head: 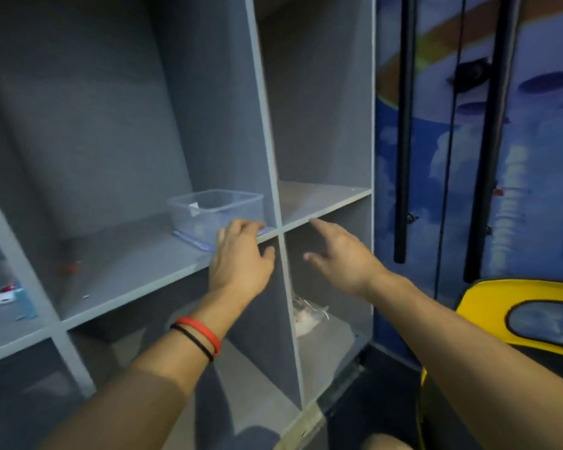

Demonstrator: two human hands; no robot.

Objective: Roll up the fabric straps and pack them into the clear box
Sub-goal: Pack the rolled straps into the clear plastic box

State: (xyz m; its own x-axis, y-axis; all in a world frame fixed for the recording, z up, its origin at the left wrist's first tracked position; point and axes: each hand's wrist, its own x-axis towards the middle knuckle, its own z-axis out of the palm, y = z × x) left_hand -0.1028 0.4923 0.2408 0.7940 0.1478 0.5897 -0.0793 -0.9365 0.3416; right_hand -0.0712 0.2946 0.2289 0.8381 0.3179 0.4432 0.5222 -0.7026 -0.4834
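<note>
1. Shelf (127, 264) of grey board carries the clear box (215, 211), which stands just beside the upright divider (267, 141), at 11 o'clock from the left hand (241, 264).
2. Left hand is open, fingers relaxed over the shelf's front edge; blur hides whether they touch the box.
3. Right hand (345, 254), at 3 o'clock from the left, is open with fingers spread, holding nothing.
4. Red and black wristbands (199, 336) circle the left wrist.

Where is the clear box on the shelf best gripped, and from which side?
Grip the clear box by its front wall at the rim, coming from the front of the shelf. It seems to stand open, so the left hand could hook over that rim. Its right wall stands close to the grey divider, leaving little room for a side grip.
</note>
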